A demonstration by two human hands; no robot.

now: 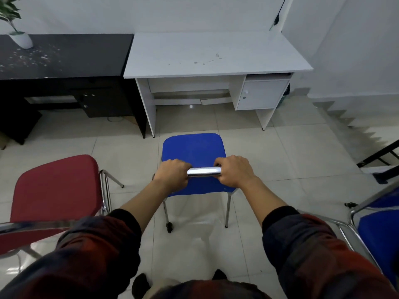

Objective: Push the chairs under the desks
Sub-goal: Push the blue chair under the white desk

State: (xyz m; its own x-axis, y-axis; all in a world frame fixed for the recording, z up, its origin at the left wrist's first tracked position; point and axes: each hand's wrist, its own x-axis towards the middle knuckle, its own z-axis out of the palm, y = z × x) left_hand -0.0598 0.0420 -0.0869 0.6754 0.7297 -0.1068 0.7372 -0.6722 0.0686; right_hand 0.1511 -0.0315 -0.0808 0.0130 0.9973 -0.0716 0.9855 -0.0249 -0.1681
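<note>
A blue chair (193, 148) with chrome legs stands on the tiled floor in front of the white desk (207, 55), its seat just short of the desk's knee space. My left hand (171, 172) and my right hand (234, 170) both grip the chrome top bar (204, 171) of its backrest, fingers curled round it. A red chair (58, 186) stands at the left, in front of the black desk (64, 55). Another blue chair (380, 231) shows partly at the right edge.
A white potted plant (21, 38) sits on the black desk's far left. The white desk has a cupboard (261, 94) on its right side. Stairs (354, 124) descend at the right, with a black rail (380, 154). My feet show at the bottom.
</note>
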